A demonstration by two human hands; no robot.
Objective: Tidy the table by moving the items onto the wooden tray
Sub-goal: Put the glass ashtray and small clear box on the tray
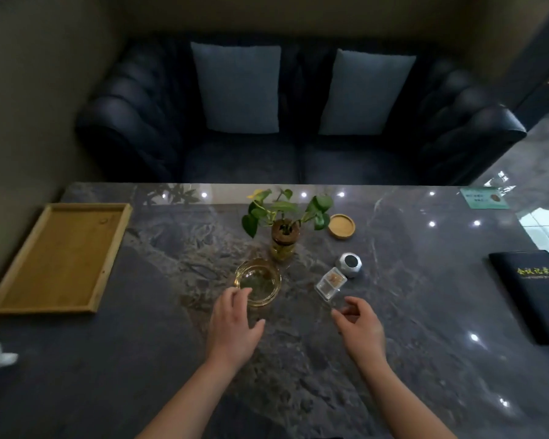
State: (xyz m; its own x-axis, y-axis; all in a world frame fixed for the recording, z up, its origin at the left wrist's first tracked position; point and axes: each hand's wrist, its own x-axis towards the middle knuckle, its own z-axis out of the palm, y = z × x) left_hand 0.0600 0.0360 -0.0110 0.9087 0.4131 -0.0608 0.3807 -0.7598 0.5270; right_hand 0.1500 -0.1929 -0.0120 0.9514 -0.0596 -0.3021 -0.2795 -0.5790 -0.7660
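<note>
Diagonally, the clear box (pixel 330 284) lies, long axis running far-right.

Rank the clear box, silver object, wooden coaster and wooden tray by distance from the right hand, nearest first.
1. clear box, just ahead of the right hand.
2. silver object, behind the box.
3. wooden coaster, farther back.
4. wooden tray, far left.

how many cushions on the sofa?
2. Left cushion leans on the sofa backrest over the left seat; right cushion over the right seat. None looks hidden.
</note>
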